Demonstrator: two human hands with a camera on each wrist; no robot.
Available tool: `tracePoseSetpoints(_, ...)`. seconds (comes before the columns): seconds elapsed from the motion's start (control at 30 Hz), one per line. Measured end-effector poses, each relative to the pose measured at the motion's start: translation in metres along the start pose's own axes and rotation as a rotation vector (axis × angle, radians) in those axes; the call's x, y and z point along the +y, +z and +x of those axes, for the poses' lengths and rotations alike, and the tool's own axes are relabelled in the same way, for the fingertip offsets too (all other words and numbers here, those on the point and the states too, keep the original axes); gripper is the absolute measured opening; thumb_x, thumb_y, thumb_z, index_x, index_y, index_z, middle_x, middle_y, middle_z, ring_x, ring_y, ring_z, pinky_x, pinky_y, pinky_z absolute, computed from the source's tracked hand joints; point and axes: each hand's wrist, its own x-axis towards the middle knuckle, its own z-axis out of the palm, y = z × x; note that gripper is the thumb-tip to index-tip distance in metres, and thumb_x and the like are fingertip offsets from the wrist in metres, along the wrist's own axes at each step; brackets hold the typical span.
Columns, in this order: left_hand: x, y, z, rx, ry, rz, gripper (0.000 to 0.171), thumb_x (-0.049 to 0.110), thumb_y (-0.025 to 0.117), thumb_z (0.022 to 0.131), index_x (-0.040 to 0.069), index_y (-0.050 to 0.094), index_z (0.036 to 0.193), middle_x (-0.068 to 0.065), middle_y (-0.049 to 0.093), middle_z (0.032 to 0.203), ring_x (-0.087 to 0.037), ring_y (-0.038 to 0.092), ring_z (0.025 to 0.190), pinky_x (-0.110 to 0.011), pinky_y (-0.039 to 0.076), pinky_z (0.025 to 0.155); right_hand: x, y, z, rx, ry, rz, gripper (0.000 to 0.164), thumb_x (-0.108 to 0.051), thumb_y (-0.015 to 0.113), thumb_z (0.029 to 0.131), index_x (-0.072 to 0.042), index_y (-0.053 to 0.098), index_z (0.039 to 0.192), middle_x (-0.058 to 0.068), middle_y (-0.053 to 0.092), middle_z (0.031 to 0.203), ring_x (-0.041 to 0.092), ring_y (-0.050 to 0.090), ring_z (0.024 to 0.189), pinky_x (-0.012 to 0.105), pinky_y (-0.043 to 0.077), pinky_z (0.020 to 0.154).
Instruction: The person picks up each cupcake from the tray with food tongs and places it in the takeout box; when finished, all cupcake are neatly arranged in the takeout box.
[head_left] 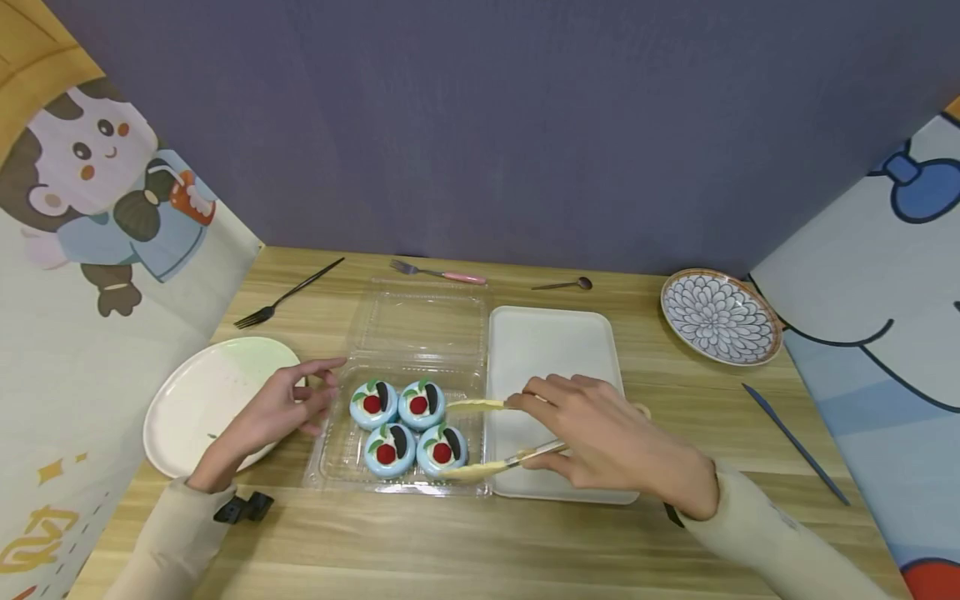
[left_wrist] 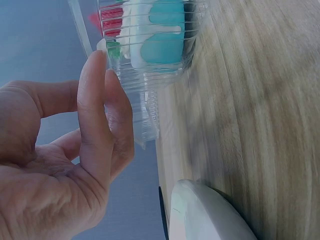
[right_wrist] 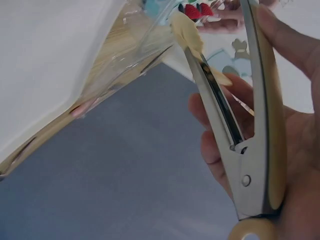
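Note:
My right hand (head_left: 600,433) grips a pair of metal tongs (right_wrist: 267,125) with cream-coloured tips. The tongs' arms are spread, one tip beside the upper right cake (head_left: 422,405) and the other at the lower right cake (head_left: 442,451). Several small light-blue toy cakes, topped with a red berry, green leaf and dark biscuit, sit together in a clear plastic clamshell box (head_left: 330,467) with its lid folded back. At the box's left side is my left hand (head_left: 281,408), fingers loosely bent and holding nothing; in the left wrist view, a fingertip is right at the rim.
A white rectangular tray (head_left: 551,342) lies against the box's right side, beneath my right hand. Left stands an oval plate (head_left: 176,417). Along the back lie a black fork (head_left: 288,296), a pink-handled fork (head_left: 450,276) and a small spoon (head_left: 573,284). A patterned bowl (head_left: 720,317) and dark-blue knife (head_left: 795,442) are right.

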Motion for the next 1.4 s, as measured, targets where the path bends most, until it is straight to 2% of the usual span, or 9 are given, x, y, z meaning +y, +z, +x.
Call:
tracePoseSetpoints(0.23, -0.001, -0.001, 0.001, -0.005, 0.003, -0.004, 0.054, 0.001, 0.056, 0.095, 0.005, 0.042, 0.147, -0.029, 0.052, 0.124, -0.024, 0.069, 0.087, -0.038, 0.065, 0.056, 0.020, 0.006, -0.024, 0.128, 0.152, 0.058, 0.063, -0.055, 0.074, 0.081, -0.021, 0.058, 0.131, -0.009, 0.061, 0.117, 0.008, 0.063, 0.092, 0.030, 0.059, 0.072)
tracePoseSetpoints(0.53, -0.002, -0.003, 0.000, -0.007, -0.003, -0.004, 0.055, 0.002, 0.057, 0.095, 0.006, 0.041, 0.148, -0.028, 0.052, 0.125, -0.022, 0.069, 0.087, -0.037, 0.065, 0.057, 0.054, 0.033, -0.069, 0.244, 0.408, 0.043, 0.070, -0.052, 0.082, 0.073, -0.018, 0.060, 0.130, -0.004, 0.063, 0.115, 0.015, 0.065, 0.089, 0.031, 0.056, 0.058)
tracePoseSetpoints(0.67, -0.002, -0.002, -0.001, -0.006, 0.000, 0.006, 0.055, 0.004, 0.058, 0.096, 0.005, 0.041, 0.148, -0.027, 0.051, 0.124, -0.021, 0.068, 0.086, -0.037, 0.065, 0.056, 0.067, 0.043, -0.092, 0.253, 0.543, 0.074, 0.069, -0.046, 0.082, 0.075, -0.014, 0.058, 0.131, 0.004, 0.063, 0.118, 0.024, 0.066, 0.094, 0.034, 0.054, 0.055)
tracePoseSetpoints(0.87, -0.004, -0.001, 0.000, 0.001, -0.004, 0.023, 0.053, 0.008, 0.059, 0.097, 0.005, 0.042, 0.148, -0.024, 0.052, 0.121, -0.019, 0.067, 0.084, -0.038, 0.064, 0.056, 0.082, 0.046, -0.124, 0.243, 0.732, 0.064, 0.072, -0.046, 0.081, 0.077, -0.012, 0.054, 0.135, 0.014, 0.063, 0.123, 0.030, 0.064, 0.074, 0.031, 0.040, 0.041)
tracePoseSetpoints(1.0, -0.006, -0.002, 0.000, 0.003, 0.005, 0.029, 0.052, 0.012, 0.059, 0.098, 0.006, 0.043, 0.147, -0.022, 0.051, 0.120, -0.019, 0.067, 0.082, -0.040, 0.064, 0.056, 0.090, 0.047, -0.144, 0.239, 0.823, 0.034, 0.073, -0.051, 0.079, 0.077, -0.013, 0.054, 0.135, 0.015, 0.064, 0.122, 0.033, 0.063, 0.069, 0.030, 0.035, 0.037)
tracePoseSetpoints(1.03, -0.007, -0.002, 0.000, 0.003, 0.008, 0.029, 0.052, 0.013, 0.060, 0.098, 0.006, 0.043, 0.147, -0.022, 0.050, 0.120, -0.019, 0.067, 0.081, -0.040, 0.064, 0.055, 0.092, 0.048, -0.149, 0.243, 0.839, 0.029, 0.074, -0.051, 0.079, 0.077, -0.012, 0.054, 0.134, 0.016, 0.064, 0.121, 0.034, 0.064, 0.072, 0.030, 0.035, 0.038)
tracePoseSetpoints(1.2, -0.009, -0.002, 0.001, -0.001, 0.019, 0.029, 0.052, 0.015, 0.059, 0.098, 0.006, 0.043, 0.147, -0.021, 0.049, 0.118, -0.015, 0.065, 0.076, -0.040, 0.064, 0.055, 0.097, 0.054, -0.169, 0.231, 0.909, 0.016, 0.075, -0.050, 0.078, 0.078, -0.008, 0.053, 0.134, 0.020, 0.061, 0.118, 0.023, 0.050, 0.050, 0.026, 0.026, 0.034)
tracePoseSetpoints(1.3, -0.009, -0.002, 0.002, -0.006, 0.023, 0.029, 0.052, 0.014, 0.059, 0.099, 0.005, 0.043, 0.147, -0.021, 0.049, 0.118, -0.013, 0.065, 0.075, -0.040, 0.064, 0.055, 0.097, 0.058, -0.180, 0.224, 0.926, -0.001, 0.075, -0.049, 0.079, 0.078, -0.006, 0.053, 0.133, 0.021, 0.060, 0.116, 0.016, 0.041, 0.046, 0.026, 0.023, 0.032)
tracePoseSetpoints(1.4, -0.009, -0.001, 0.002, -0.011, 0.027, 0.026, 0.052, 0.012, 0.058, 0.099, 0.004, 0.042, 0.147, -0.021, 0.049, 0.117, -0.012, 0.064, 0.075, -0.039, 0.064, 0.055, 0.097, 0.062, -0.187, 0.216, 0.953, -0.018, 0.077, -0.051, 0.079, 0.077, -0.005, 0.053, 0.132, 0.022, 0.061, 0.115, 0.016, 0.039, 0.045, 0.026, 0.022, 0.031)
